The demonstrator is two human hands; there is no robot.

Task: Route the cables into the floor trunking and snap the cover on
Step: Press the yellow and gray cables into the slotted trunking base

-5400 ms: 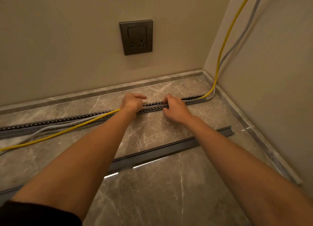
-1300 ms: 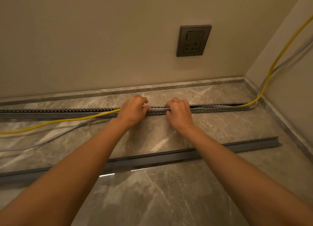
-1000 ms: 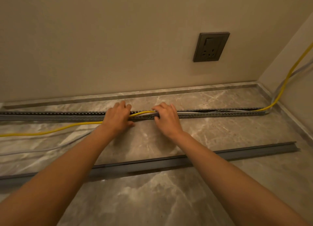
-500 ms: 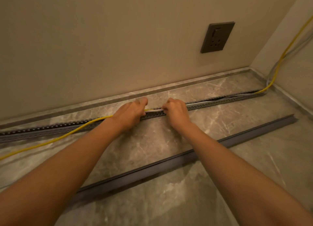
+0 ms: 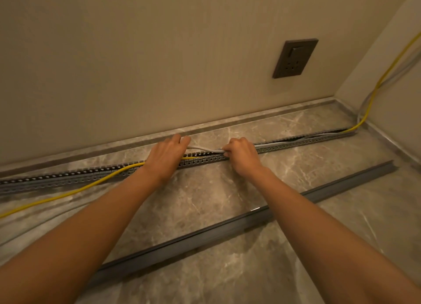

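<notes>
Both hands work at the middle of the slotted trunking (image 5: 205, 161) that runs along the floor near the wall. The left hand (image 5: 165, 154) and the right hand (image 5: 241, 154) each pinch the grey cable (image 5: 202, 148), fingers closed on it, so a short stretch spans between the two grips and rises slightly above the channel, probably to keep it straight for pressing down. To the right of the right-hand grip, both cables already lie inside the trunking and climb out at the corner. To the left of the left-hand grip, the yellow cable (image 5: 75, 191) leaves the channel and trails loose over the floor, so that half is not yet routed. The cover (image 5: 227, 232) lies apart, nearer the person, waiting for the cables to be seated.
</notes>
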